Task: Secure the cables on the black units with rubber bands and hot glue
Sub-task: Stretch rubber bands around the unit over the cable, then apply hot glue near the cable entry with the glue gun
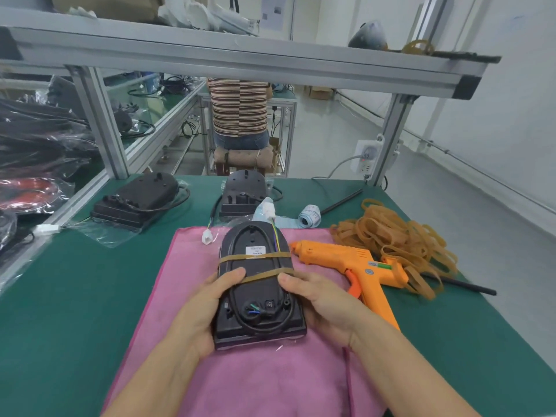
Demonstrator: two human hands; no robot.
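Both hands (207, 308) (319, 302) grip the banded unit (257, 284) by its sides — long axis pointing away — glue gun (349, 266) just beside the right.

Both bare arms are reaching forward from the bottom of the view. The left hand (202, 308) is wrapping around the left side of the black unit (257, 291), thumb lying on top. The right hand (323, 300) is holding the other side (its fingers are tucked underneath, hidden), thumb pointing inward.
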